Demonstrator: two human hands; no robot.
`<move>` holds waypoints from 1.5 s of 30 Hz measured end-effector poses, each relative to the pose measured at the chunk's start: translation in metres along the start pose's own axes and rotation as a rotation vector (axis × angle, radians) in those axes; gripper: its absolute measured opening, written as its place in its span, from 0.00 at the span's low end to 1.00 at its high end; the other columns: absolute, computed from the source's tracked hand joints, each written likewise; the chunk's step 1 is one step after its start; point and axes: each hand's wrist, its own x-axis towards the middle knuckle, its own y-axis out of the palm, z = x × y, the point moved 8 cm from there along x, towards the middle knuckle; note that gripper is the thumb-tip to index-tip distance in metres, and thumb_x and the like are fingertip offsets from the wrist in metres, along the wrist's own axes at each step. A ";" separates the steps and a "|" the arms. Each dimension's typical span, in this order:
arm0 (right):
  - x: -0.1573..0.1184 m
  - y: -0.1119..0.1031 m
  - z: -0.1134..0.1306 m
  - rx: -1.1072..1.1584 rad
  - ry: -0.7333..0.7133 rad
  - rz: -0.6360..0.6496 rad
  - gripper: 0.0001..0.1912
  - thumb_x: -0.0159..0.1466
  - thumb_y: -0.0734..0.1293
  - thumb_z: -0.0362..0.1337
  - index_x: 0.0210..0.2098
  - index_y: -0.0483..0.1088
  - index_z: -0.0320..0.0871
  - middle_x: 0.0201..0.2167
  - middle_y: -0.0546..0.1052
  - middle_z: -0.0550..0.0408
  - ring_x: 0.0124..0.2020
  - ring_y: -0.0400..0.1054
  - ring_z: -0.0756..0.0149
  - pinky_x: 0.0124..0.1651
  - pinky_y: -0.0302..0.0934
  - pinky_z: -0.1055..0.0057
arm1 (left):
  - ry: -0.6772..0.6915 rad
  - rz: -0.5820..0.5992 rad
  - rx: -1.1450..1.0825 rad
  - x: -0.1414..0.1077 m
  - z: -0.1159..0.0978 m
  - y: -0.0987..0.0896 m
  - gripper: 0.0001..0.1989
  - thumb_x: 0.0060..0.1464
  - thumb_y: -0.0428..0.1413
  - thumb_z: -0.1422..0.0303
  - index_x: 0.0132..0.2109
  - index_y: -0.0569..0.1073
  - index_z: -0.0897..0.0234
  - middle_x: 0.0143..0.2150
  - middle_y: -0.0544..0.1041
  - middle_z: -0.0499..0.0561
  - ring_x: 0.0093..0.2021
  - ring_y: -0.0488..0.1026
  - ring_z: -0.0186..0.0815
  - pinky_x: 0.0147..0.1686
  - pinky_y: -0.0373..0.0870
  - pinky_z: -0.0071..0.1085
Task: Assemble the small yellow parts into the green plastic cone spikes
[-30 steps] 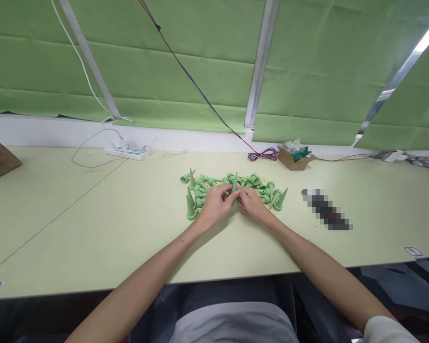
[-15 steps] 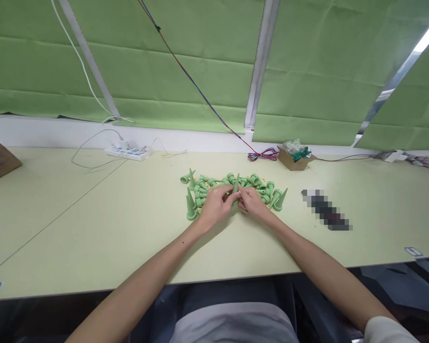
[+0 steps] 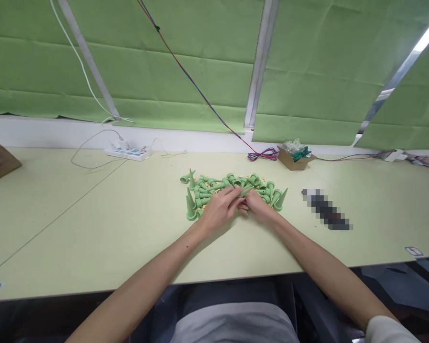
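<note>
My left hand [image 3: 219, 206] pinches a green plastic cone-shaped spike [image 3: 245, 191], which lies tilted with its tip toward the right. Close against it, my right hand [image 3: 258, 204] has its fingers curled in under the spike. What those fingers hold, if anything, is hidden. Both hands are over the front of a pile of similar green spikes [image 3: 219, 186] with ribbed round caps. Some spikes stand upright on their caps, such as one at the left [image 3: 190, 208]; others lie on their sides. Small yellow pieces show among them.
On the pale table [image 3: 128, 247], a pixelated dark object [image 3: 327, 210] lies to the right. Along the back are a power strip [image 3: 128, 152], a coiled red-blue cable [image 3: 262, 154] and a small cardboard box [image 3: 293, 162]. A brown cardboard piece [image 3: 0, 159] is at far left.
The spike in my left hand has tipped from nearly upright to slanting right. My right hand has turned, with its fingers now lower and beneath the spike.
</note>
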 end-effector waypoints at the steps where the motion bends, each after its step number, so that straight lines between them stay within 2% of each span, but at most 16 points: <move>1: 0.000 0.000 -0.002 0.018 0.019 0.009 0.20 0.62 0.64 0.43 0.18 0.56 0.44 0.12 0.53 0.65 0.13 0.48 0.76 0.16 0.48 0.77 | 0.015 0.020 0.020 0.000 -0.001 0.001 0.12 0.66 0.46 0.68 0.47 0.72 0.65 0.37 0.73 0.53 0.34 0.69 0.33 0.33 0.64 0.28; 5: -0.001 0.001 -0.008 0.056 0.074 0.042 0.18 0.61 0.64 0.42 0.19 0.57 0.44 0.12 0.51 0.66 0.14 0.47 0.76 0.16 0.48 0.77 | 0.066 0.046 0.056 -0.002 -0.005 0.003 0.12 0.66 0.45 0.69 0.47 0.72 0.63 0.41 0.74 0.54 0.38 0.71 0.34 0.34 0.64 0.28; 9: -0.001 0.002 -0.007 0.057 0.078 0.046 0.16 0.60 0.64 0.40 0.19 0.56 0.44 0.12 0.51 0.66 0.14 0.47 0.76 0.16 0.49 0.77 | 0.067 0.043 0.049 -0.002 -0.005 0.003 0.12 0.66 0.45 0.69 0.47 0.72 0.64 0.41 0.74 0.54 0.38 0.71 0.34 0.35 0.65 0.29; 14: 0.000 0.001 -0.006 0.057 0.039 0.024 0.13 0.57 0.62 0.36 0.19 0.56 0.44 0.12 0.51 0.66 0.14 0.46 0.76 0.16 0.47 0.77 | -0.002 0.030 -0.003 0.000 -0.002 0.003 0.11 0.66 0.46 0.68 0.46 0.71 0.64 0.39 0.74 0.53 0.37 0.71 0.34 0.35 0.65 0.30; 20: -0.001 0.002 0.002 -0.012 -0.068 0.012 0.07 0.46 0.58 0.29 0.16 0.55 0.45 0.11 0.52 0.65 0.13 0.47 0.76 0.16 0.47 0.76 | -0.053 -0.018 -0.087 0.001 0.002 0.001 0.07 0.64 0.48 0.68 0.43 0.70 0.63 0.40 0.75 0.52 0.39 0.71 0.34 0.39 0.67 0.30; 28: -0.005 0.001 0.009 -0.133 -0.079 -0.081 0.08 0.45 0.56 0.30 0.14 0.51 0.46 0.09 0.52 0.64 0.12 0.47 0.76 0.15 0.45 0.75 | -0.088 -0.005 -0.081 0.001 0.003 0.002 0.08 0.65 0.47 0.66 0.42 0.70 0.63 0.38 0.74 0.52 0.38 0.70 0.36 0.38 0.65 0.32; 32: -0.005 -0.003 0.006 -0.163 -0.082 -0.116 0.12 0.51 0.58 0.32 0.15 0.51 0.46 0.10 0.51 0.64 0.12 0.47 0.75 0.15 0.44 0.73 | -0.131 -0.007 -0.114 0.003 0.005 0.001 0.08 0.64 0.48 0.67 0.41 0.69 0.64 0.35 0.73 0.51 0.35 0.68 0.35 0.36 0.63 0.31; 34: -0.005 -0.005 0.004 -0.175 -0.087 -0.131 0.15 0.56 0.60 0.36 0.16 0.52 0.46 0.10 0.51 0.64 0.12 0.46 0.74 0.15 0.43 0.73 | -0.165 -0.009 -0.140 0.004 0.005 0.000 0.07 0.63 0.48 0.66 0.39 0.69 0.64 0.33 0.72 0.50 0.32 0.66 0.33 0.34 0.61 0.31; 37: -0.005 -0.006 0.003 -0.185 -0.086 -0.146 0.21 0.62 0.62 0.46 0.17 0.51 0.47 0.10 0.50 0.64 0.12 0.44 0.74 0.16 0.41 0.71 | -0.256 -0.015 -0.224 0.005 0.010 -0.001 0.08 0.62 0.50 0.64 0.36 0.68 0.64 0.30 0.69 0.48 0.27 0.62 0.30 0.29 0.58 0.29; 40: -0.006 -0.006 0.006 -0.211 -0.101 -0.163 0.28 0.63 0.61 0.56 0.17 0.50 0.47 0.10 0.50 0.64 0.12 0.44 0.74 0.17 0.41 0.70 | -0.389 -0.019 -0.406 0.004 0.020 0.002 0.11 0.60 0.52 0.61 0.34 0.67 0.64 0.30 0.69 0.46 0.21 0.58 0.26 0.22 0.54 0.27; 45: -0.009 -0.005 0.012 -0.303 -0.167 -0.199 0.31 0.66 0.57 0.58 0.15 0.50 0.47 0.10 0.53 0.61 0.13 0.48 0.71 0.18 0.44 0.69 | -0.640 0.038 -0.847 -0.003 0.037 0.019 0.18 0.55 0.56 0.53 0.34 0.66 0.63 0.30 0.68 0.44 0.14 0.58 0.22 0.14 0.52 0.27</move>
